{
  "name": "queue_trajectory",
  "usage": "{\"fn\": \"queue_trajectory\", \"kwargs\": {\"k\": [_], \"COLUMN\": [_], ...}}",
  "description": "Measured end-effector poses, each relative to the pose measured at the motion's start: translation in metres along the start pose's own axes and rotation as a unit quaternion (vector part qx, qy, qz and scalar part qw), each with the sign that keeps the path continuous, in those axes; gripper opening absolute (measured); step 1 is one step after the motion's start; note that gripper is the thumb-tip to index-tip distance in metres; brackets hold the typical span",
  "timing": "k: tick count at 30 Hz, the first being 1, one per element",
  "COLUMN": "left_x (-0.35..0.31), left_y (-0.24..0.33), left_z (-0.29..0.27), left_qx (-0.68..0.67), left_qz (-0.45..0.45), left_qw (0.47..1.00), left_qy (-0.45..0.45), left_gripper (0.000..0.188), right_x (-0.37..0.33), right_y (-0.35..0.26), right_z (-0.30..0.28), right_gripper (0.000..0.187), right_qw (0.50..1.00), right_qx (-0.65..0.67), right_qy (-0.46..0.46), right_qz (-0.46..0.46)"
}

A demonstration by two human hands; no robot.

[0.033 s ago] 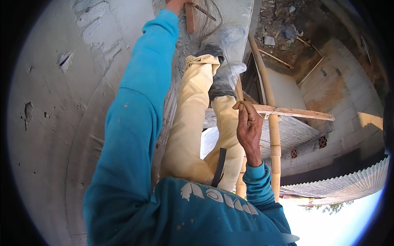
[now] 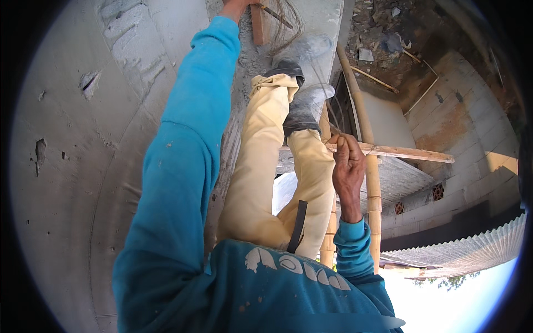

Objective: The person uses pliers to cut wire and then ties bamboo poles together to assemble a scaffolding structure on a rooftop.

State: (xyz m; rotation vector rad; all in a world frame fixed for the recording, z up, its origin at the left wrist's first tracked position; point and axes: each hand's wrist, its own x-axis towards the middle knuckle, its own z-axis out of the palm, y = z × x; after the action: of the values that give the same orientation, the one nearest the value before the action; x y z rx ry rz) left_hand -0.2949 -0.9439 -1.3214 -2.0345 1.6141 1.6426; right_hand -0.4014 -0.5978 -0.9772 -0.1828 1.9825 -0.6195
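Note:
My right hand [image 2: 348, 166] is closed in a pinch on a thin wire, beside my right knee and in front of a wooden bar [image 2: 408, 152]. The wire runs up past my boots [image 2: 304, 111] toward a loose tangle of thin wires [image 2: 294, 36] at the top. My left arm reaches far forward, and my left hand [image 2: 236, 8] is cut off by the upper edge, so its fingers are hidden. Close to it are a reddish-brown wooden block [image 2: 258, 26] and a slim dark rod-like tool [image 2: 277, 16] lying among the wires.
A rough grey plastered wall [image 2: 83, 166] rises along my left. Bamboo poles [image 2: 371, 205] and the wooden bar form a scaffold at my right. Beyond it lie a drop with rubble [image 2: 383, 33], a block wall [image 2: 449, 127] and corrugated roofing [image 2: 466, 247]. My boots rest on a pale ledge [image 2: 325, 14].
My right hand has shifted a little to the right, still pinching the wire, which has moved with it. My left arm has barely moved.

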Motion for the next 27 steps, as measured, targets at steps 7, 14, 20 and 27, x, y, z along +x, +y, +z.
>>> {"fn": "queue_trajectory", "kwargs": {"k": [7,14,20,27], "left_x": [-0.046,-0.046,-0.064,-0.073], "left_y": [-0.013,-0.013,-0.013,-0.008], "left_z": [-0.022,-0.025,-0.002,0.014], "left_qx": [-0.175,-0.188,-0.099,-0.011], "left_qz": [0.067,0.145,0.161,0.158], "left_qw": [0.952,0.936,0.978,0.983], "left_qy": [-0.243,-0.260,-0.094,0.089], "left_gripper": [0.021,0.022,0.037,0.033], "right_x": [0.069,0.078,0.063,0.030], "right_y": [0.010,0.002,-0.021,-0.088], "right_z": [-0.035,0.003,-0.025,-0.044], "right_gripper": [0.032,0.030,0.031,0.029], "right_qw": [0.990,0.989,0.971,0.950], "right_qx": [0.115,0.136,0.209,0.299], "right_qy": [0.064,0.009,0.043,0.009], "right_qz": [0.055,0.055,0.110,0.091]}}
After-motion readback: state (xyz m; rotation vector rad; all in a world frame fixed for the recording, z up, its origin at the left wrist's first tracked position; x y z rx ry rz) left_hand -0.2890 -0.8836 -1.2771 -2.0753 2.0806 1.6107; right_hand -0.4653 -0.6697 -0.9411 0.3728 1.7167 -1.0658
